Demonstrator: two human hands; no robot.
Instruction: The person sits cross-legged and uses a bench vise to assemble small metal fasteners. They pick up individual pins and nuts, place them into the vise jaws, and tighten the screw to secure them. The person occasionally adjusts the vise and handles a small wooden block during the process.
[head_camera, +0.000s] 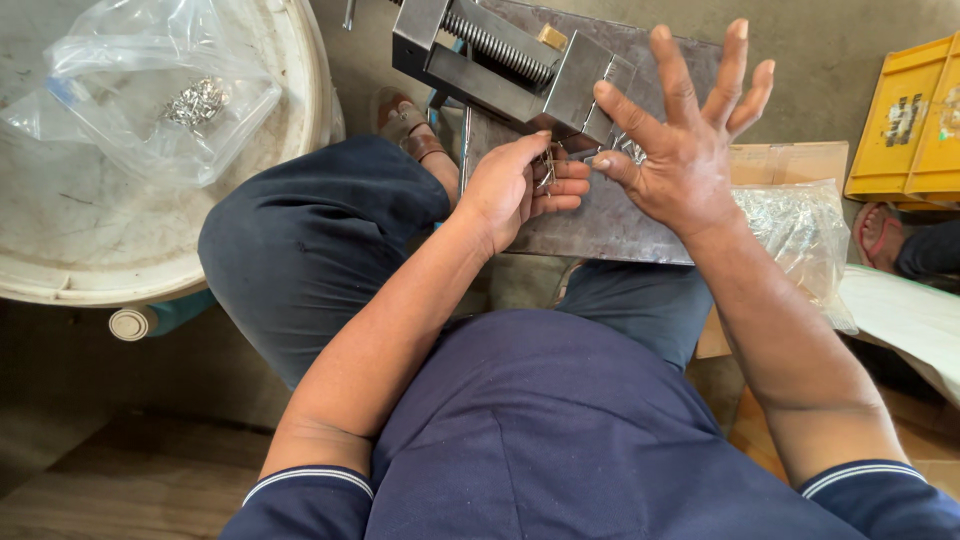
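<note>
A grey metal vise (505, 60) stands on a steel plate (610, 215) in front of my knees. My left hand (520, 190) is curled around a small bundle of thin metal wire pieces (548, 168) just below the vise jaw. My right hand (680, 140) is spread wide with fingers up, its thumb tip touching small metal pieces (628, 150) beside the jaw. The palm holds nothing.
A white round tub lid (90, 240) at left carries a clear plastic bag (150, 90) with small shiny metal parts. Another clear bag of metal parts (800, 235) lies on a cardboard box at right. Yellow crates (915, 120) stand at far right, near another person's sandalled foot (880, 235).
</note>
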